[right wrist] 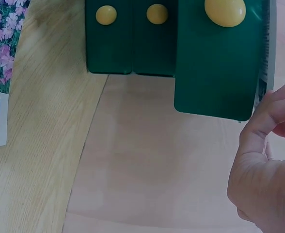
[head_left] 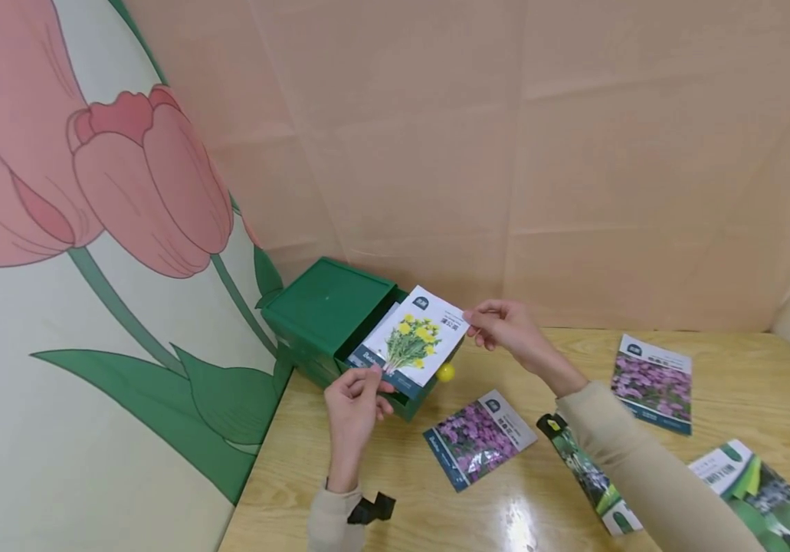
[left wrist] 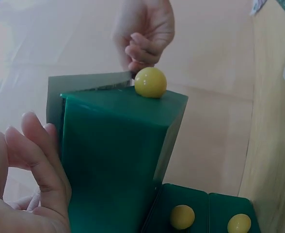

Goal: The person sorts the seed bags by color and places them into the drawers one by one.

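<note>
A white seed packet with yellow flowers lies over the pulled-out top drawer of a green drawer box. My left hand pinches its near lower edge with thumb and fingers. At the far right corner, my right hand pinches the same packet. Another packet edge shows beneath it in the drawer. In the left wrist view, the left hand is beside the drawer's side, and the right hand is beyond the yellow knob. The right wrist view shows the right hand at the packet's edge.
A purple-flower packet lies in front of the box, another farther right. A narrow green packet lies partly under the right forearm, and a larger green packet at the right. Two lower drawers have yellow knobs. A tulip-printed wall stands left.
</note>
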Demonstrator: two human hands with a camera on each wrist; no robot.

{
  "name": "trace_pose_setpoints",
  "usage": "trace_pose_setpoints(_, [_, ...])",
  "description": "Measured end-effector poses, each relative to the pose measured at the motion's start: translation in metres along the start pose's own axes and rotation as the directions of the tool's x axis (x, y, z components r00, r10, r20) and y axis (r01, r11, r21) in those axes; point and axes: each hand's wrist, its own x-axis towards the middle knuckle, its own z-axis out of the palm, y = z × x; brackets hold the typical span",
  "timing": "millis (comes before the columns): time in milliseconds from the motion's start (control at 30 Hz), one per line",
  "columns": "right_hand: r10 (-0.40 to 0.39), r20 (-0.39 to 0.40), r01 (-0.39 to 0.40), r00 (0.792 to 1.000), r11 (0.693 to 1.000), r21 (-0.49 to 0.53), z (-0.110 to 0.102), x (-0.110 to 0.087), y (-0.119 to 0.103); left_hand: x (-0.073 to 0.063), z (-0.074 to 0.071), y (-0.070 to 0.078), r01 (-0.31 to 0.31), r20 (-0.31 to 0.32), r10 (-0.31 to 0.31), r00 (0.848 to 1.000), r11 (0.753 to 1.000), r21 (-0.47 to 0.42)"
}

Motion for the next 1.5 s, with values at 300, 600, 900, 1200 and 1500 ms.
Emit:
trace_pose_setpoints(300, [0.005,0.002,-0.005,1.000,1.000,-0.018,0.007,0.006,-0.003,0.005,-0.003,-0.001,0.023,-0.039,-0.022,0.999,1.000,0.005])
trace_pose_setpoints(600, [-0.008,-0.009,0.008,1.000,1.000,-0.028,0.010,0.008,-0.006,0.010,-0.007,-0.002,0.041,-0.058,-0.040,0.998,0.999,0.016])
trace_pose_setpoints(900, [0.030,-0.010,-0.031,0.999,0.999,-0.043,0.011,0.011,-0.012,0.015,-0.009,-0.004,0.061,-0.071,-0.058,0.996,0.997,0.046])
trace_pose_setpoints(1200, [0.058,-0.034,-0.062,0.998,0.990,-0.127,0.012,0.014,-0.011,0.016,-0.010,-0.005,0.034,-0.084,-0.026,0.996,0.995,0.093])
trace_pose_setpoints(1500, [0.034,-0.054,-0.045,0.998,0.976,-0.212,0.016,0.018,-0.008,0.018,-0.013,-0.005,0.016,-0.082,-0.010,0.997,0.997,0.073])
